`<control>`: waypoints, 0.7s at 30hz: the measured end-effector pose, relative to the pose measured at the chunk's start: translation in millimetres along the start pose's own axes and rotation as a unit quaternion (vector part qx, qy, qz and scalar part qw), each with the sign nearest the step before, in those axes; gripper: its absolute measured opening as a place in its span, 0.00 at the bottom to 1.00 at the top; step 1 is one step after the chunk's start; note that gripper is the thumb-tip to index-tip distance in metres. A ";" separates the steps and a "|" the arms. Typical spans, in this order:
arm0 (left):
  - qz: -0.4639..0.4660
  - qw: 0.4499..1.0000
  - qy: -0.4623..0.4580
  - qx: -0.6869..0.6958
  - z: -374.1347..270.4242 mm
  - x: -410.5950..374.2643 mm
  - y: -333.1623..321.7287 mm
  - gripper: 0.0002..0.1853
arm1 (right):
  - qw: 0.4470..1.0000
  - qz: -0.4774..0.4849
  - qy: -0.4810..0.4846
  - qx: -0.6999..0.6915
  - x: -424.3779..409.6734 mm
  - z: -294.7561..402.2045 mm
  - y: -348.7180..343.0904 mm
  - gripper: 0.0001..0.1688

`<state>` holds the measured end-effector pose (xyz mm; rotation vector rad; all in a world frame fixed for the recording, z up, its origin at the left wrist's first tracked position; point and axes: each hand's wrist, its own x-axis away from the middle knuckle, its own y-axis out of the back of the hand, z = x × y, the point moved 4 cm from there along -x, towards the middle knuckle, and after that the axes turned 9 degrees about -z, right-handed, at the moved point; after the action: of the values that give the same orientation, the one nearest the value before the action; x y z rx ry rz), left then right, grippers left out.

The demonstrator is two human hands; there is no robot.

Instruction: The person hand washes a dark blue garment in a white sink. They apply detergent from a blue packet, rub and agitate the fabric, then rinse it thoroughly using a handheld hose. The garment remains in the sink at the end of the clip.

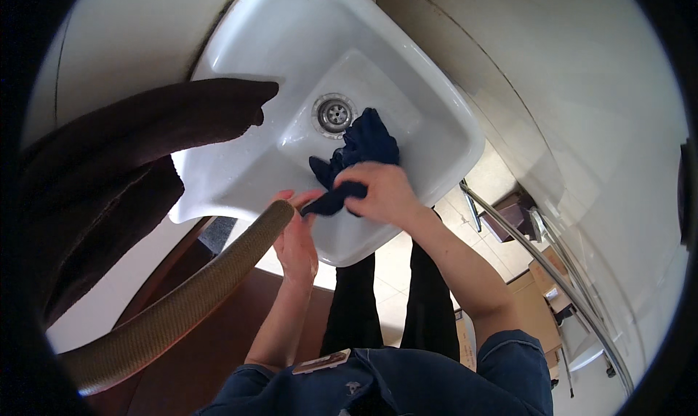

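Observation:
A dark blue cloth (372,141) lies bunched in the white ceramic washbasin (444,116), just below the metal drain (335,115). My right hand (384,192) is closed around its near part, blurred at the fingers. From that fist a twisted end of the cloth runs left to my left hand (297,247), whose fingers and thumb are on it. A curved brown tube with a textured surface (218,285) crosses in front of my left hand and hides part of its grip.
A dark brown towel (136,127) hangs over the basin's left side. Below it stands a reddish-brown wooden surface (218,345). To the right are a metal rail (551,269), cardboard boxes (531,301) and a tiled floor (491,258). Pale walls (589,100) flank the basin.

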<state>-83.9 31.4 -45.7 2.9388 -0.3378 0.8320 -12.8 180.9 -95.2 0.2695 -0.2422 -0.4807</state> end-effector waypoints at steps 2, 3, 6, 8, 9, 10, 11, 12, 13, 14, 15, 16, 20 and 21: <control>-0.065 0.997 0.041 -0.028 10.0 -3.7 11.8 0.15 | 0.988 -0.084 -0.090 -0.089 -3.5 -17.3 14.7 0.15; -0.026 0.987 0.157 -0.002 37.3 -4.8 19.4 0.21 | 0.974 -0.134 -0.113 -0.144 -4.2 -21.7 18.7 0.14; 0.118 0.865 0.372 0.316 89.7 3.2 2.5 0.37 | 0.980 -0.132 -0.050 -0.143 14.1 10.8 0.9 0.13; 0.183 0.774 0.373 0.479 86.5 -2.2 -35.2 0.42 | 0.979 -0.122 -0.060 -0.153 39.8 41.2 -19.6 0.13; 0.205 0.793 0.412 0.400 82.0 -14.1 -41.5 0.44 | 0.976 -0.113 -0.084 -0.166 55.1 56.1 -28.2 0.14; 0.232 0.799 0.451 0.324 79.8 -25.2 -48.9 0.46 | 0.977 -0.123 -0.103 -0.143 70.8 69.1 -38.5 0.16; 0.195 0.801 0.474 0.308 84.7 -26.9 -52.1 0.44 | 0.976 -0.132 -0.122 -0.122 80.0 75.8 -45.2 0.17; 0.221 0.765 0.505 0.333 116.0 -38.3 -26.0 0.40 | 0.978 -0.150 -0.110 -0.089 78.1 80.1 -49.1 0.17; 0.246 0.726 0.536 0.354 145.0 -48.1 1.9 0.35 | 0.982 -0.168 -0.090 0.007 64.3 67.6 -55.6 0.15; 0.240 0.776 0.413 0.412 143.1 -41.4 -6.9 0.27 | 0.969 -0.212 -0.074 0.100 43.3 42.6 -51.2 0.15; 0.190 0.824 0.363 0.392 125.6 -41.8 -25.5 0.23 | 0.958 -0.237 -0.093 0.133 20.4 21.5 -42.0 0.15; 0.136 0.870 0.310 0.358 104.8 -42.4 -40.1 0.18 | 0.940 -0.310 -0.076 0.123 -5.3 12.6 -29.3 0.14; 0.067 0.910 0.312 0.264 78.7 -57.8 -32.2 0.25 | 0.942 -0.315 -0.088 0.078 -30.5 1.9 -22.7 0.13; 0.173 0.896 0.267 0.311 78.6 -63.2 -21.3 0.28 | 0.952 -0.291 -0.066 0.072 -14.4 17.1 -35.8 0.13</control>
<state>-91.5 54.4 -145.9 3.0076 -0.6597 2.0846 -45.1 153.9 -92.7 0.4553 -0.3308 -1.0703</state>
